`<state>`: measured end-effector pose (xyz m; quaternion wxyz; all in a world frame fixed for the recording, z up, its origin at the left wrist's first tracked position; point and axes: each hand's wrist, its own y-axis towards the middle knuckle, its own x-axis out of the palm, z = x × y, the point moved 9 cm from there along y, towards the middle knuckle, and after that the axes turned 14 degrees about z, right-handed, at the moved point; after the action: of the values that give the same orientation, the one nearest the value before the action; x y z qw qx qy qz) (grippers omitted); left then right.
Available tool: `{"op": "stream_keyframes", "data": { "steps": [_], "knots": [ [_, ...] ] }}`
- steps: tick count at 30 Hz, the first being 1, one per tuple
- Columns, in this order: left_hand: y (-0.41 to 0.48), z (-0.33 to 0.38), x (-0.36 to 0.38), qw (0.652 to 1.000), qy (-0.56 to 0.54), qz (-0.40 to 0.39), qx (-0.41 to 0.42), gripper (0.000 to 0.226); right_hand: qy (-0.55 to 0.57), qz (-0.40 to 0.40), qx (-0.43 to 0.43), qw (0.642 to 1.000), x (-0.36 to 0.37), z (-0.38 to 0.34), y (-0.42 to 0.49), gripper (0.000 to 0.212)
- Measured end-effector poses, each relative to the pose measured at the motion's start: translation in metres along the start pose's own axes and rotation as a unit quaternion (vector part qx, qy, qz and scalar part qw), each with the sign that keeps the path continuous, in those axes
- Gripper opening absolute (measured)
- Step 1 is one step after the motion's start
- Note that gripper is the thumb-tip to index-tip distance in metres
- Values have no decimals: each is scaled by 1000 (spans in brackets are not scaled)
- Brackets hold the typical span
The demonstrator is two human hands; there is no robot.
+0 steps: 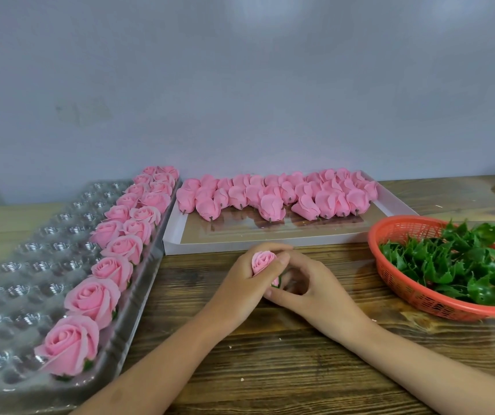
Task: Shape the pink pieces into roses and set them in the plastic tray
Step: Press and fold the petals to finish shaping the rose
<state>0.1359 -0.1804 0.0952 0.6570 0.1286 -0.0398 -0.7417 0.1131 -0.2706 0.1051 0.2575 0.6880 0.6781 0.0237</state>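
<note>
Head view: my left hand (246, 274) is wrapped round a pink rose (261, 261) just above the wooden tabletop (270, 369), and my right hand (312, 284) pinches its base. Finished roses (96, 298) stand along the right side of the plastic tray (15, 265). Unshaped pink pieces (270, 196) lie in the white box (270, 242) behind.

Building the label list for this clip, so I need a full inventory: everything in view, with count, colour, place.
tray: one, clear plastic, left on table
roses: about sixteen, pink, tray's right-hand cups
box: one, white, middle back
pink pieces: dozens, pink, box's far half
basket: one, red, right
leaves: many, green, in basket
table: one, brown wood
held rose: one, pink, between hands
left hand: grips held rose
right hand: pinches its base
</note>
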Motion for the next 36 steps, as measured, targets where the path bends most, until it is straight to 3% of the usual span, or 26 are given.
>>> {"op": "stream_keyframes", "data": {
  "steps": [11,16,23,30,36],
  "knots": [
    [7,-3,-16,995,-71,66,-29,48,1,10,13,1000,-1,3,0,21],
    [11,-15,-27,988,-76,120,-67,34,53,49,57,996,-8,14,2,27],
    [5,-12,-5,996,92,12,-15,58,83,89,47,992,-17,15,3,26],
    [3,-7,-3,991,132,8,20,31,46,76,8,996,-15,6,2,26],
    [2,-3,-5,978,195,43,59,24,-14,126,-32,991,-25,-1,2,19]
  ]
}}
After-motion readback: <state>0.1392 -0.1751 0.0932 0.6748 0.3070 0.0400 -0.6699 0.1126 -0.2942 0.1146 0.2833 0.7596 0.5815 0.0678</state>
